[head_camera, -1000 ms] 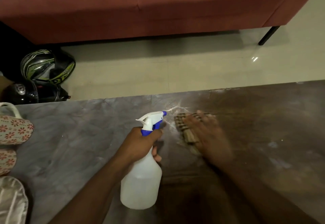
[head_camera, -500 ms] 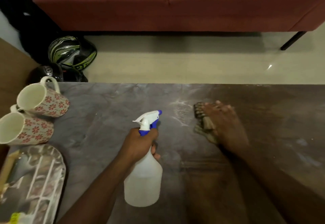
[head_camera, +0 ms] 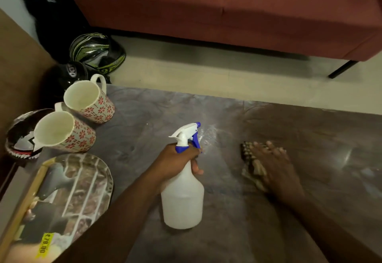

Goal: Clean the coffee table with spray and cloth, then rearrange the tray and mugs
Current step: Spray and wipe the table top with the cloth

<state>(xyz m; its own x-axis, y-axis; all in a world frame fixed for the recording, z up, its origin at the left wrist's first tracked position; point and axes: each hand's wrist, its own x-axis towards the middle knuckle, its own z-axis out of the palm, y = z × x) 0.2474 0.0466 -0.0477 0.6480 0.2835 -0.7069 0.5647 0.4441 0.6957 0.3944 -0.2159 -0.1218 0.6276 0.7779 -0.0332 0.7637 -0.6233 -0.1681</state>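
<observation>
The left arm reaches in from the bottom of the view and goes up toward the middle of the bench (head_camera: 144, 122). The left hand (head_camera: 175, 162) is wrapped around the neck of the spray bottle (head_camera: 183, 198). Its grip is curled tight round the neck, just under the blue and white trigger head. The bottle stands up straight on the bench, long way up and down. Its nozzle points away from the person and a bit to the right, at a shiny wet patch just past the grip.

The right arm comes in from the bottom right corner. The right hand (head_camera: 277, 171) lies flat with its fingers straight and spread a little. It presses down on the cloth (head_camera: 251, 164). The cloth is striped, and it lies crumpled under the palm and fingers, peeking out on the left side. It is off to the right of the bottle grip, not touching it.

Far to the left of the bottle grip stand two flowered mugs (head_camera: 82, 116), close side by side. The tray (head_camera: 68, 198) lies just nearer than the mugs.
</observation>
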